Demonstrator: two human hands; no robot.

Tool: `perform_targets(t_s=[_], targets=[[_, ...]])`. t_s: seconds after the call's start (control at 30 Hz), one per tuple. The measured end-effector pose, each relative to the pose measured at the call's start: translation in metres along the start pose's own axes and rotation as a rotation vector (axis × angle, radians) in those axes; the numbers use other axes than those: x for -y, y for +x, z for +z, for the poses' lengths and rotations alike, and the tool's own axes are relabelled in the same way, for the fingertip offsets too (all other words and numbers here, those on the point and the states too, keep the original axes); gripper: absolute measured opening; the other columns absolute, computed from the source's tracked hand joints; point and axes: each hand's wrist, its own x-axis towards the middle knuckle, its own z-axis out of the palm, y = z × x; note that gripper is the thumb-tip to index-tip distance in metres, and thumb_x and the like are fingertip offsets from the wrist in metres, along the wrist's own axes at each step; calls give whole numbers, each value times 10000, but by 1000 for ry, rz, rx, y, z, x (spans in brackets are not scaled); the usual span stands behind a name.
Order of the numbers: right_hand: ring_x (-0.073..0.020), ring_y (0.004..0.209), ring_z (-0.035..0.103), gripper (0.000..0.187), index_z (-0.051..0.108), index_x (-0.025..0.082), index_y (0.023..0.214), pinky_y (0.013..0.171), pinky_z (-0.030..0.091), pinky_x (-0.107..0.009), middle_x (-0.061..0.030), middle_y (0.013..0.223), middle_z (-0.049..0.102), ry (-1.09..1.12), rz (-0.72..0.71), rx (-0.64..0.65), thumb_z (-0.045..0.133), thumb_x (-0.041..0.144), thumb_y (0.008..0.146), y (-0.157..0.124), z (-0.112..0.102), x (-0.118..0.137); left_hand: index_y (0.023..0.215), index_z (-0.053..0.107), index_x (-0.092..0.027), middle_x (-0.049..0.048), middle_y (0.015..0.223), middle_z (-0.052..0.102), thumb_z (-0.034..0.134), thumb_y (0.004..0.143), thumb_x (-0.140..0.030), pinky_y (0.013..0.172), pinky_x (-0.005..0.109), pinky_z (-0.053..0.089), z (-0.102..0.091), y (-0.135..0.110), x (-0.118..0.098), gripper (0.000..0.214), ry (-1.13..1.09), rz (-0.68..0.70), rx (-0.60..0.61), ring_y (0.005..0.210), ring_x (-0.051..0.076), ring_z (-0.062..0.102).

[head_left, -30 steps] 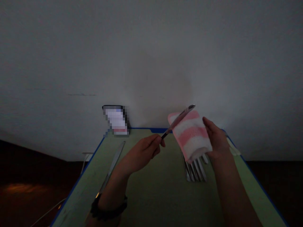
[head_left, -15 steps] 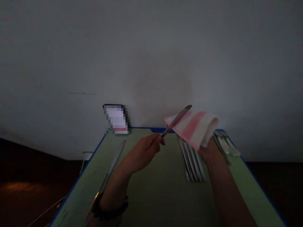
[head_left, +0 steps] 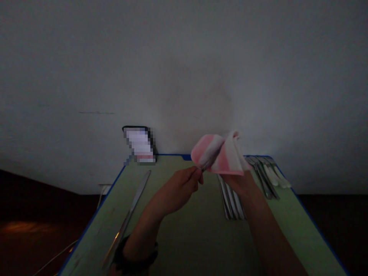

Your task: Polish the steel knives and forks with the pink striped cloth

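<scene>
My left hand (head_left: 181, 188) is closed in a pinch on the handle of a table knife, whose blade is hidden inside a pink-and-white striped cloth (head_left: 220, 154). Only a short bit of the knife (head_left: 203, 168) shows between fingers and cloth. My right hand (head_left: 240, 183) is closed under the cloth and wraps it round the blade. Both hands are raised above the far half of a green table with a blue rim (head_left: 184, 237).
A long knife (head_left: 129, 216) lies along the table's left side. A row of cutlery (head_left: 231, 201) lies under my right hand, more cutlery (head_left: 267, 172) at the far right corner. A phone (head_left: 140, 145) leans against the white wall. A cable hangs at lower left.
The cloth, held flat beside the bare blade before, has been folded over it and now covers it. My right hand turned beneath the cloth and moved left toward my left hand.
</scene>
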Motion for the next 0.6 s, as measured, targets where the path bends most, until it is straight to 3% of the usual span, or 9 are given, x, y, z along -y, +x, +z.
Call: perform_targets(t_s=[0.23,0.43,0.6], targets=[[-141,753,596,321,637,272,1011,610,476,-227,10,872,660,147,-129,-138,646,265,690,0,16,-5,737,517,-186,-43,567,434,331,919,-423,451,201,313,8,1,-4,352,-91,-21,96,482,93,383],[-144,718,590,248,647,225,940,614,477,-240,-8,873,671,73,-103,-206,654,262,694,0,20,1,726,496,-183,-68,533,361,363,901,-448,402,182,260,3,2,-6,344,-242,-57,124,428,70,307],[-158,825,632,201,650,210,900,723,521,-279,-16,890,683,342,-38,-152,544,341,790,2,16,13,726,470,-179,-79,522,328,385,888,-434,376,160,213,6,5,-5,314,-395,-73,70,407,55,258]])
